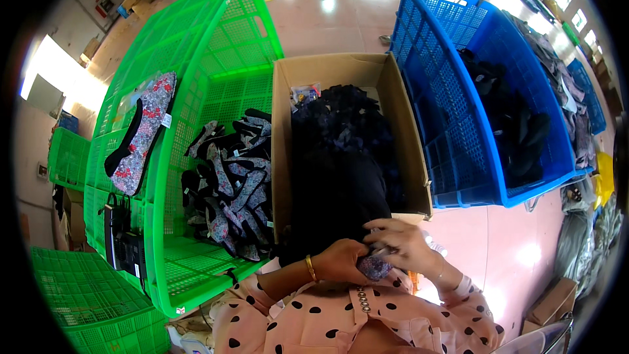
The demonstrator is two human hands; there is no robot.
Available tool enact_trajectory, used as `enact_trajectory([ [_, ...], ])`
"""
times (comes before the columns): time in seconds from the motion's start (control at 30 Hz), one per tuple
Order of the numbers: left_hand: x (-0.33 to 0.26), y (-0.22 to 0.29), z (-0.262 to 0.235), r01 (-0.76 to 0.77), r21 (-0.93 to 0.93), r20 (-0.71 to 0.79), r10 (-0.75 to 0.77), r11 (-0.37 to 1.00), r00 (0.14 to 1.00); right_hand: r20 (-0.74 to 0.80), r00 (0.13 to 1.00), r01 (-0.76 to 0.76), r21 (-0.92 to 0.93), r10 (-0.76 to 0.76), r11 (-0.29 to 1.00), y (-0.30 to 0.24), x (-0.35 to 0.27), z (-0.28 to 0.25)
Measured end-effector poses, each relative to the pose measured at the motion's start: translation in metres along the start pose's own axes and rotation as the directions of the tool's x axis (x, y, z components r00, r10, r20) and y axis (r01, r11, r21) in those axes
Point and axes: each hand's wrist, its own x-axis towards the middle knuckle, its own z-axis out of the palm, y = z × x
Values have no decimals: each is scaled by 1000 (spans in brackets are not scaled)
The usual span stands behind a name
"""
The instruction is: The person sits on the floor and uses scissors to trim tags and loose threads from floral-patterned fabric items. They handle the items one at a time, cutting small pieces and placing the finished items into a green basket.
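Close to my body, both hands meet on a small floral cloth piece (375, 267) that looks like a fabric slipper; much of it is hidden by my fingers. My left hand (342, 261) is closed round its left side. From the right, my right hand (407, 246) pinches its upper part with bent fingers. Just beyond my hands a cardboard box (285, 144) holds a heap of dark cloth pieces (344, 115). Smooth black cloth (334, 190) covers its near part. Several finished-looking floral slippers (229, 183) lie piled in the green crate (167, 249) at left.
One floral slipper (144, 134) hangs on the green crate's outer wall, above a black device (124, 242). A blue crate (452, 137) with black pieces (517, 124) stands at right. Grey cloth bundles (580, 242) and a small carton (553, 301) lie farther right.
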Motion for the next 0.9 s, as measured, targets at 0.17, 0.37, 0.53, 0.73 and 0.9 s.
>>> enact_trajectory([
  [0.17,-8,2,-2,115,-414,182,-42,903,982,423,906,-101,178,17,979,26,-4,9],
  [0.37,-6,-16,10,137,-541,213,-22,830,977,689,684,-683,490,239,542,12,-24,13],
  [0.53,0,-16,5,239,-540,248,-119,807,961,686,611,-791,551,395,267,0,-32,21],
  [0.73,3,-21,-4,157,-373,228,-74,914,971,586,526,-840,470,616,270,1,-26,27],
  [0.9,18,-49,-11,150,-433,79,-128,889,989,436,631,-754,539,642,375,36,0,37],
])
